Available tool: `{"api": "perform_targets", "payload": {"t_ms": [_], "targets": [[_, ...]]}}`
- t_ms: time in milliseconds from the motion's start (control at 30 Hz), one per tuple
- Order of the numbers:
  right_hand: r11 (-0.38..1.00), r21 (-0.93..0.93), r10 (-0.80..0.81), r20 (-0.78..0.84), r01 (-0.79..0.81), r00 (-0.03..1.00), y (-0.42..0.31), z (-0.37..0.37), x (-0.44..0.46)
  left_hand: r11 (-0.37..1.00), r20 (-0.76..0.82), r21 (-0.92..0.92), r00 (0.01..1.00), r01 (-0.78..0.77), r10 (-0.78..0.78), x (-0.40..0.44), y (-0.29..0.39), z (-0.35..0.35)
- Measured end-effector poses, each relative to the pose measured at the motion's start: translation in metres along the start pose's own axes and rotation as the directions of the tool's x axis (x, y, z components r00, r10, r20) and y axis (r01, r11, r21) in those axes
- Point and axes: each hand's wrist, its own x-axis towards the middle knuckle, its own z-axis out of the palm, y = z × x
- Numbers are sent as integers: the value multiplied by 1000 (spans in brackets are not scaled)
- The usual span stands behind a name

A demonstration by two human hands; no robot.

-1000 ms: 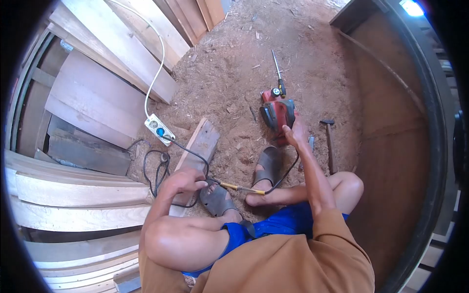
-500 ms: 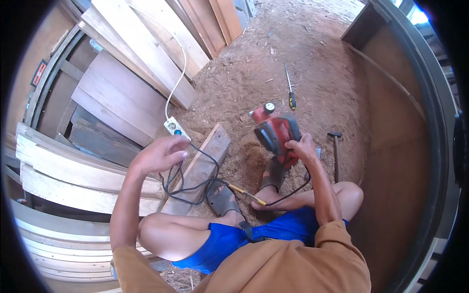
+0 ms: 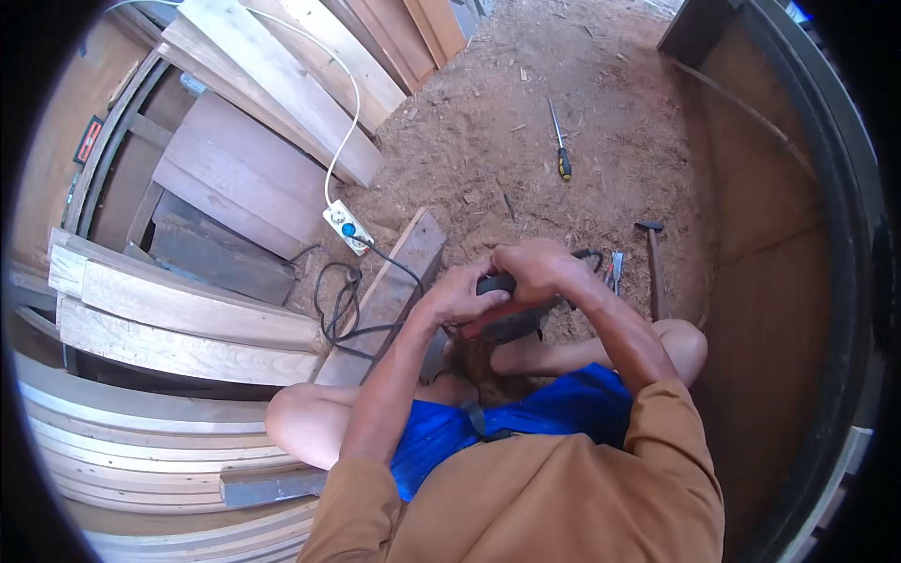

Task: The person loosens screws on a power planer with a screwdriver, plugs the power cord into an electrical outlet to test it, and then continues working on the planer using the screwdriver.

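A red and black electric planer (image 3: 507, 324) is held low between my bent legs, partly covered by my hands. My left hand (image 3: 465, 294) closes on a black part at its near left side. Over its top, my right hand (image 3: 537, 269) is wrapped with the knuckles up. The planer's underside and whatever lies beneath it are hidden. A black power cord (image 3: 394, 259) loops on the ground to my left and runs to a white socket strip (image 3: 345, 228). A thick wooden block (image 3: 404, 267) lies beside my left forearm.
Ahead on the sawdust-covered ground lies a screwdriver (image 3: 561, 150). A hammer (image 3: 654, 267) and a chisel-like metal tool (image 3: 615, 272) lie to the right. Stacked boards (image 3: 188, 296) fill the left side; a large dark wooden panel (image 3: 779, 310) stands along the right.
My left hand has come down from the air near the socket strip onto the planer. My right hand has turned the planer and brought it lower, closer to my body.
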Motion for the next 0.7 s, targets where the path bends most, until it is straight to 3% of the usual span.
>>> {"api": "perform_targets", "payload": {"t_ms": [233, 367, 433, 500, 567, 633, 700], "targets": [[990, -66, -129, -110, 122, 986, 18, 18, 45, 972, -122, -85, 966, 218, -227, 16, -14, 7], [990, -57, -138, -276, 127, 951, 31, 42, 74, 986, -251, -34, 954, 162, -165, 42, -98, 22], [994, -14, -102, -390, 105, 915, 29, 32, 63, 947, -148, -216, 950, 239, -274, 47, -111, 19], [958, 278, 67, -473, 77, 879, 47, 17, 36, 870, -78, -408, 939, 277, -335, 47, -122, 16], [918, 392, 271, -531, -51, 803, 89, 27, 13, 759, -53, -600, 934, 252, -352, 47, -129, 11], [868, 409, 470, -497, -281, 730, 127, 39, -16, 778, -43, -573, 938, 259, -344, 50, -135, 6], [773, 230, 634, -318, -591, 705, 164, 67, -39, 812, -28, -516, 942, 272, -334, 56, -136, 4]]}}
